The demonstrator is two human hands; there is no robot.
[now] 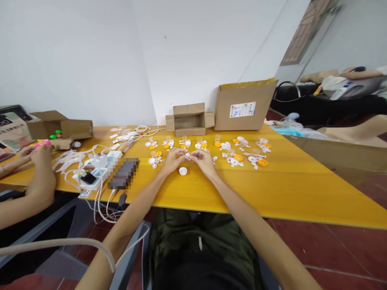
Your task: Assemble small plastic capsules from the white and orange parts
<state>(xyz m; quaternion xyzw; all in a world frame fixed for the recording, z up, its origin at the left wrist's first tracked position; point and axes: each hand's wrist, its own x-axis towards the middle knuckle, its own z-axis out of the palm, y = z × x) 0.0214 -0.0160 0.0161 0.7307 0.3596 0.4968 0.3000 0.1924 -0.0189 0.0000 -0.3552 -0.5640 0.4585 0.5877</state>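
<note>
plastic, judging by its look, makes up the small white part (187,156) at the clock's centre, held over the table (287,185) where the left hand (174,160) and the right hand (203,161) meet; the fingertips of both are pinched on it. it should be light and stiff, perhaps a little slick, and any thin edges might snap under hard squeezing, so opposite sides of its outer edge look the safest hold; its finer shape is too small to tell. a white round cup (183,171) stands just beside the hands near six o'clock, and loose white and orange pieces (262,162) lie in clusters from ten o'clock round to three. the tabletop is yellow-brown and looks smooth, with a small open carton (190,132) at twelve, a large carton (242,121) at two, and a white power strip (99,177) with tangled cables near nine. farther out at nine are a co-worker's hands (26,152); a pale wall (181,60) rises at twelve, and red floor tiles (332,245) show at four.
</note>
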